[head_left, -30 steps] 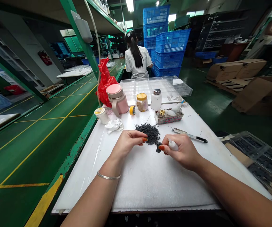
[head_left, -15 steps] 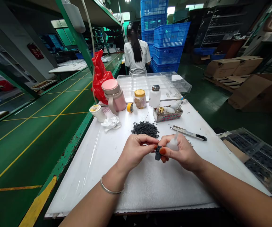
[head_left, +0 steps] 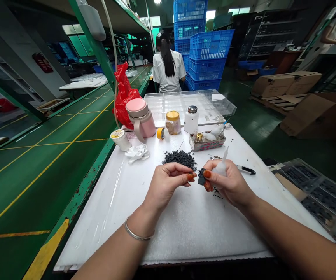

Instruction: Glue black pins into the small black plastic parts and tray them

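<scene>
My right hand (head_left: 234, 183) holds two things at once. Between thumb and fingers it pinches a small dark grey block-like part (head_left: 201, 178), and a translucent white squeeze bottle (head_left: 221, 168) with a thin nozzle pointing up is tucked in the same grip. Just left of the part, my left hand (head_left: 166, 182) has thumb and forefinger pressed together in a pinch. What lies between those fingertips is too small to make out. Beyond both hands lies a pile of small black ring-like pieces (head_left: 179, 158) on the white tabletop (head_left: 168, 233).
Behind the pile stand a pink mug (head_left: 144, 118), a yellow-lidded jar (head_left: 173, 123), a white bottle (head_left: 191, 119) and a small box of bottles (head_left: 207, 144). A pen-like tool (head_left: 246, 169) lies right. A crumpled tissue (head_left: 137, 153) lies left. A person (head_left: 168, 70) sits ahead.
My left fingertips have come apart from the dark part. My right hand has shifted slightly right and up with the part and the bottle, uncovering small dark bits on the table.
</scene>
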Demonstrator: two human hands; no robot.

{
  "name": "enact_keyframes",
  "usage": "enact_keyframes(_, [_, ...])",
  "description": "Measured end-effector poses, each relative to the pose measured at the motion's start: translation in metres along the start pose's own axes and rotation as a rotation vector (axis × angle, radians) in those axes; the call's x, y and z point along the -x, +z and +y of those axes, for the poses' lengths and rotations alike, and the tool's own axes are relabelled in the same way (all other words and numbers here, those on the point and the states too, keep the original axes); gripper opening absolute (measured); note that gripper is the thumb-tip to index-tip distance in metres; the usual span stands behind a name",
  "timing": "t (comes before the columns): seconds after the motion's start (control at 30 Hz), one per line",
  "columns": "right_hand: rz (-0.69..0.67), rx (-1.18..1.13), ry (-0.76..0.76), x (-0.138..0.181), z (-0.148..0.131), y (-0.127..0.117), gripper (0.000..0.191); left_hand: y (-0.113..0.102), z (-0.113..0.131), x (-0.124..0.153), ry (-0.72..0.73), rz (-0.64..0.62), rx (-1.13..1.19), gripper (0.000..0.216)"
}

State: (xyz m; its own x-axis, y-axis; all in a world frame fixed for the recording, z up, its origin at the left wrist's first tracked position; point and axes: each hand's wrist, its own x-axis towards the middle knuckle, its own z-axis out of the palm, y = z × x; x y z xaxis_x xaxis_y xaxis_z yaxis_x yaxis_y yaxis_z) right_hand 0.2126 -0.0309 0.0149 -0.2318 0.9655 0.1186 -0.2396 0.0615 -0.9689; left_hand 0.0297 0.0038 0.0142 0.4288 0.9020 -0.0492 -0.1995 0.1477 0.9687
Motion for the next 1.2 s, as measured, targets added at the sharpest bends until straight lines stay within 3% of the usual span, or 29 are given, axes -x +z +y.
enact_keyframes(0.53, [0.017,0.178,-0.027,0.001,-0.006,0.003,0.028,-0.003,0.005,-0.002,-0.186,0.011,0.235,0.029])
enact_keyframes(1.2, [0.024,0.231,-0.079,0.004,-0.014,0.006,0.025,-0.007,0.004,-0.001,-0.214,-0.050,0.439,0.016])
